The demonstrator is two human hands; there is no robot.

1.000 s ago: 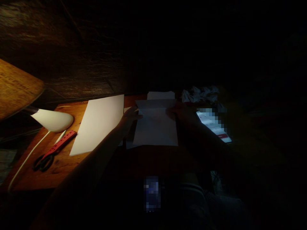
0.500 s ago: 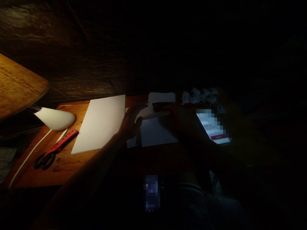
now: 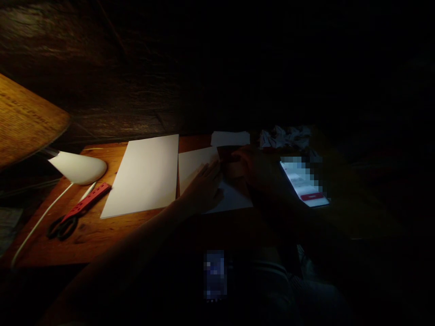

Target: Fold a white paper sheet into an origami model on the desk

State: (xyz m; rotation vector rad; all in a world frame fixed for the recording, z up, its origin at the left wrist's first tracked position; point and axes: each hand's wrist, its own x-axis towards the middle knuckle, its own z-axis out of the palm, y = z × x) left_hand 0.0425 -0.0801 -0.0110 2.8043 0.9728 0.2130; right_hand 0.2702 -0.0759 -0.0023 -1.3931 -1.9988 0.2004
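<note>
A sheet of white paper point(image 3: 234, 200) lies folded on the wooden table point(image 3: 91, 240), with its folded flap point(image 3: 196, 167) lying toward the left. My left hand point(image 3: 204, 188) rests flat on that flap, fingers together and pressing it down. My right hand point(image 3: 242, 165) sits in deep shadow at the flap's far end, close to or touching the fold. The shadow hides its fingers and whatever they may hold.
A large white sheet point(image 3: 144, 174) lies to the left, beside a white desk lamp point(image 3: 79, 167) with its cord and red-handled scissors point(image 3: 73, 217). Farther back are a small white paper point(image 3: 230, 138) and crumpled white cloth or paper point(image 3: 285, 137). A lit phone point(image 3: 303, 182) lies right.
The paper's upper part has been lifted and folded over toward my left, and now lies as a flap. My left hand has moved down and right onto it.
</note>
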